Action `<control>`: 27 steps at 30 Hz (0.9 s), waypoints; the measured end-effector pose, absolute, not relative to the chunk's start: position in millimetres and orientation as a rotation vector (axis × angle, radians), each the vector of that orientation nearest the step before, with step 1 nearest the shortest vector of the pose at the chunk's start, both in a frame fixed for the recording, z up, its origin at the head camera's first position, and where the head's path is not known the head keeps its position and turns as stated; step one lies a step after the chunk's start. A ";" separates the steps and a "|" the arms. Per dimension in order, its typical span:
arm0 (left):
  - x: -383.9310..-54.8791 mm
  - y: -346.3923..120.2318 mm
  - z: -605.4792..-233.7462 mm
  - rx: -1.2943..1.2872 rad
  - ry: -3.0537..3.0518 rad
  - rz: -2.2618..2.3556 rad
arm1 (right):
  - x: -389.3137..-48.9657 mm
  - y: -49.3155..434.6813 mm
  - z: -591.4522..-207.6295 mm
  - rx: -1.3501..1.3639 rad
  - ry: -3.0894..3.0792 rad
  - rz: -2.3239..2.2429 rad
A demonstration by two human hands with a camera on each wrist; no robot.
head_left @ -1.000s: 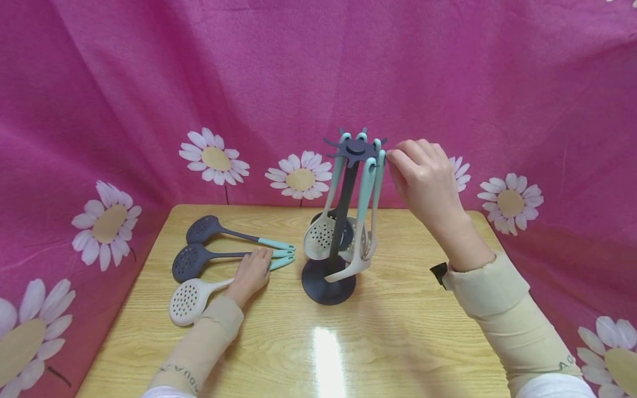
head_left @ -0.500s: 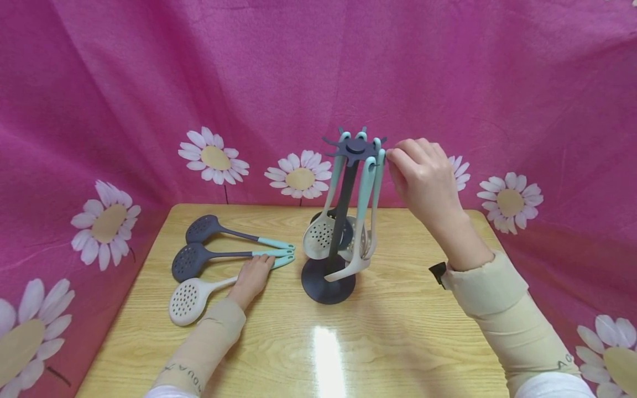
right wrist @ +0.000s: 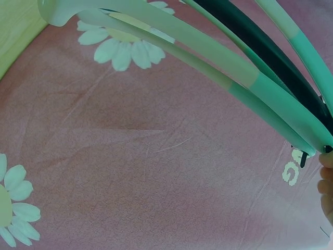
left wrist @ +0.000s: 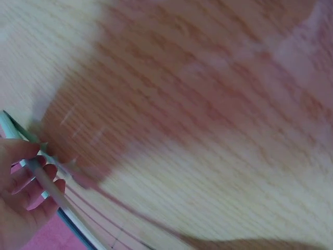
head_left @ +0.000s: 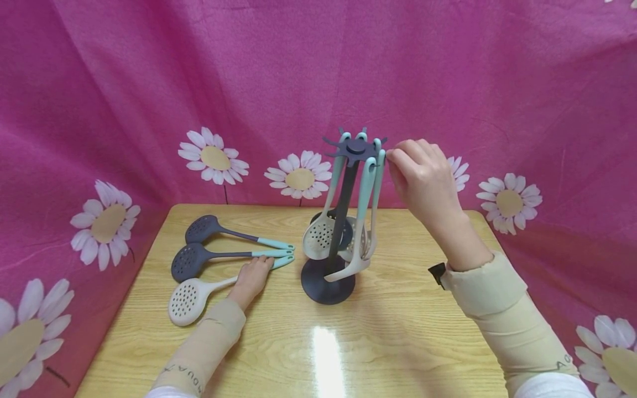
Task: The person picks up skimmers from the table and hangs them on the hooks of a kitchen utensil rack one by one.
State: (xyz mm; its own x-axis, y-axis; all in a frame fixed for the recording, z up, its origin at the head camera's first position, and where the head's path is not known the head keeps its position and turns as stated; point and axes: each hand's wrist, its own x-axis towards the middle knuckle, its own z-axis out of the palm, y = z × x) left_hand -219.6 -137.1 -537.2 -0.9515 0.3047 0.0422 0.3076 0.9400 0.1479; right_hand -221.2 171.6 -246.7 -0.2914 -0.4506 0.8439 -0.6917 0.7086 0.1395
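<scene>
In the head view my left hand (head_left: 252, 275) grips the handle of a white skimmer (head_left: 186, 301) lying on the table. The left wrist view shows thumb and curled fingers round its pale shaft (left wrist: 48, 182). Two dark skimmers (head_left: 188, 262) with mint handles lie just beyond it. A dark utensil rack (head_left: 328, 287) stands upright mid-table, with several mint-handled utensils on its hooks, among them a white slotted spoon (head_left: 318, 239). At the rack's upper right, my right hand (head_left: 423, 174) pinches what looks like a hook tip; the fingers hide it. Right fingertips (right wrist: 325, 161) barely enter the right wrist view.
A wooden table (head_left: 398, 331) carries everything. Pink cloth (head_left: 278, 66) with daisies rises behind it and along both sides. One bent-headed white utensil (head_left: 350, 269) hangs at the rack's front, over its round base.
Over the first half second my left hand shifted slightly along the white skimmer's handle towards its mint end. Since then it has stayed put. My right hand and the rack have kept their place.
</scene>
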 end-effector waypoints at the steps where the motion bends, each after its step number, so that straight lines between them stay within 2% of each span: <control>1: -219.5 -137.0 -536.6 -0.484 -3.078 -0.243 | -221.3 172.0 -246.8 0.881 -1.943 0.305; 9: -220.3 -134.7 -523.6 -0.484 -3.047 -0.263 | -220.6 169.7 -247.7 0.869 -1.925 0.354; 27: -227.0 -131.5 -459.7 -0.435 -2.908 -0.516 | -220.1 170.9 -246.3 0.877 -1.934 0.324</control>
